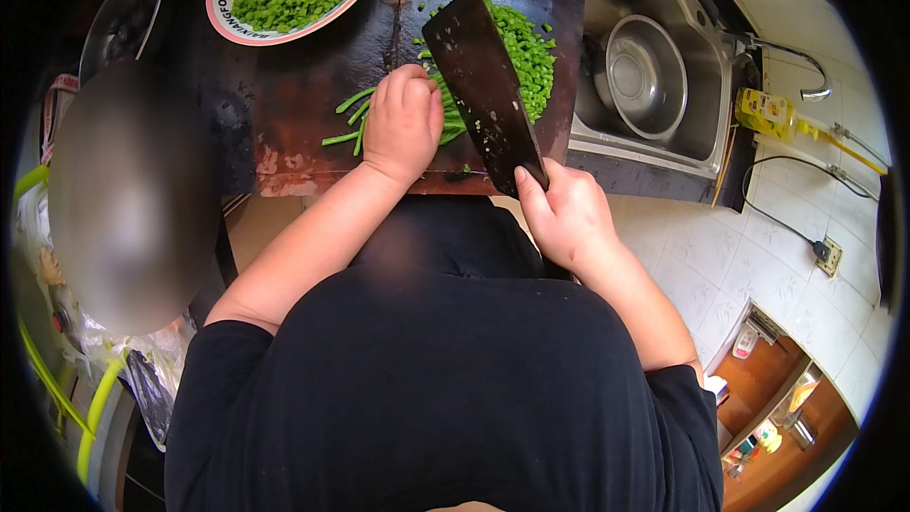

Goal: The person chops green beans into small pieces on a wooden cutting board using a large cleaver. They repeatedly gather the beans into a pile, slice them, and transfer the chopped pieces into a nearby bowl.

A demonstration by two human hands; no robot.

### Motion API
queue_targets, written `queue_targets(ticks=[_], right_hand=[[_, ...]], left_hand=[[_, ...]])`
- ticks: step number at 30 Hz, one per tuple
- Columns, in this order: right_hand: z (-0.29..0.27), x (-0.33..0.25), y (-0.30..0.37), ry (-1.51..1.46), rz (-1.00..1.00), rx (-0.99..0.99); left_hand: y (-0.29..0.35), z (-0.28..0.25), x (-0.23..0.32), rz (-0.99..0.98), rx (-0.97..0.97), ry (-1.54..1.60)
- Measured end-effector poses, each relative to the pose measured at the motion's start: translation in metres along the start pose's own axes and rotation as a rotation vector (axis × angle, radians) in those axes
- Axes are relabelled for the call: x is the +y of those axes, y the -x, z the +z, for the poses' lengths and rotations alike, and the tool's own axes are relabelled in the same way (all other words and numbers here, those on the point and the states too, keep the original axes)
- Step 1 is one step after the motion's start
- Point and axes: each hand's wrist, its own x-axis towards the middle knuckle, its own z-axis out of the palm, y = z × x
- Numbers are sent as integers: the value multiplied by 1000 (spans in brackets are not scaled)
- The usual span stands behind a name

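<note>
My right hand [571,213] grips the handle of a dark, broad cleaver [481,85], whose blade slants up and to the left across the board. Bits of green stick to the blade. My left hand [406,123] is closed over a bundle of long green beans [356,117], their ends poking out on its left side, just left of the blade. Chopped green beans [523,52] lie in a heap beyond and to the right of the cleaver. All of this rests on a dark reddish-brown cutting board [308,123]. The cleaver partly hides the beans.
A white plate with a red rim [226,14] holds more chopped beans at the far left of the board. To the right is a steel sink [592,123] with a metal basin [675,85] inside. A yellow bottle [766,114] stands by the faucet [817,92].
</note>
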Motion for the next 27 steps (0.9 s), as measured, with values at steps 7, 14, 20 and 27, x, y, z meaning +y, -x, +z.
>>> queue_targets(ticks=[7, 14, 20, 27], right_hand=[[2, -18, -28, 67, 4, -52], [25, -1, -46, -68, 67, 5], [9, 6, -14, -81, 0, 109], [4, 0, -1, -17, -47, 9]], left_hand=[[-1, 0, 0, 14, -14, -46], [0, 1, -1, 24, -7, -43], [2, -1, -3, 15, 11, 1], [3, 1, -4, -2, 25, 16]])
